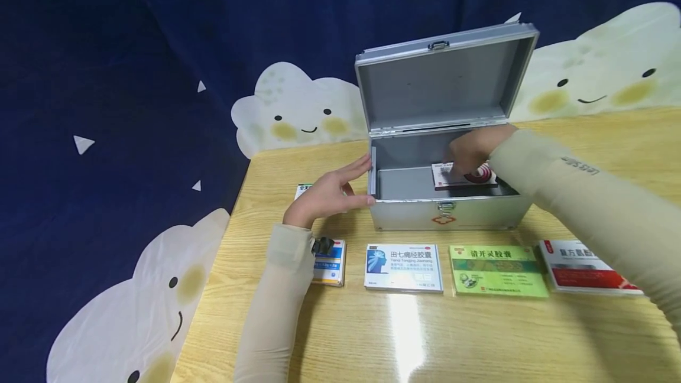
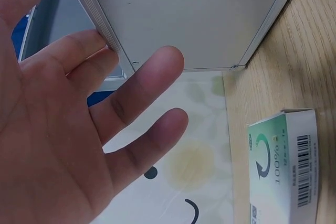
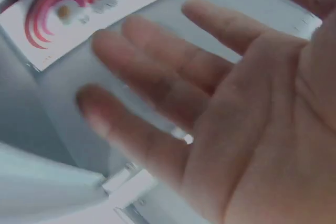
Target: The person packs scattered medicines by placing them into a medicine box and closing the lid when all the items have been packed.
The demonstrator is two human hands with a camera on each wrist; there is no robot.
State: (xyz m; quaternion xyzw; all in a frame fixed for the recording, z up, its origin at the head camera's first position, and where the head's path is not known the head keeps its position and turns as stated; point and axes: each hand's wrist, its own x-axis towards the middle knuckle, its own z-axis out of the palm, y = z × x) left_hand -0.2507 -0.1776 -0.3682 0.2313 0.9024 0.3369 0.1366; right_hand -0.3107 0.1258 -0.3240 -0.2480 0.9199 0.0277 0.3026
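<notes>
- Case point(image 1: 404, 217): lid point(image 1: 441, 84) raised, floor bare at left; walls hem my reach.
- Left hand point(image 1: 332, 195): fingers extended, touching the left rim.
- Right hand point(image 1: 476, 145): inside, fingers loosely extended, gripping nothing.
- Pack point(image 1: 468, 181): in the case's right half; I'm likely placing it, and the next move calls for lifting clear.

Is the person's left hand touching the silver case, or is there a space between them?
Touching. The left wrist view shows the left hand with two fingertips against the edge of the silver case.
</notes>
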